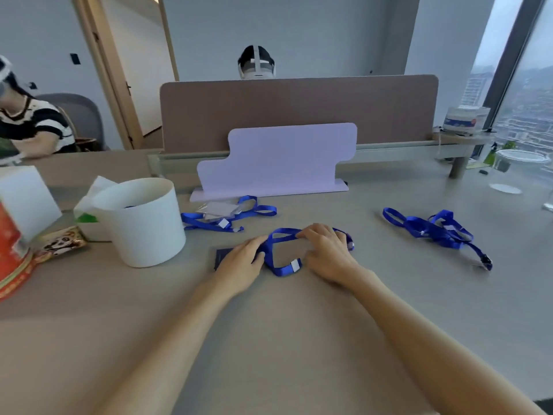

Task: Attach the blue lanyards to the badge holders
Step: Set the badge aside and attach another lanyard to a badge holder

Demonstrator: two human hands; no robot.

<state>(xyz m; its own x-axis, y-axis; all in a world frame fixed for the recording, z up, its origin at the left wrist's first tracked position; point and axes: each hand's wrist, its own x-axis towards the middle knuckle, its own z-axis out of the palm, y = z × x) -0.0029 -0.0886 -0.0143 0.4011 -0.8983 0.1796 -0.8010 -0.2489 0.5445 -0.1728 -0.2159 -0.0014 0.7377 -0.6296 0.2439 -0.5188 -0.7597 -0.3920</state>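
A blue lanyard [282,266] lies looped on the table between my hands. My left hand [244,257] rests flat on a dark badge holder [223,256] and touches the lanyard's left bend. My right hand [324,250] pinches the lanyard's upper strap, fingers curled over it. Behind them, clear badge holders [220,208] lie with other blue lanyards [254,209]. A tangle of more blue lanyards [434,230] sits to the right, its clip end [485,261] pointing toward the front.
A white round tub [143,220] stands at the left beside a tissue pack [86,211], a snack packet [61,242] and a red canister [12,253]. A lilac stand [278,158] and brown divider [299,109] close the back. Two other people sit beyond.
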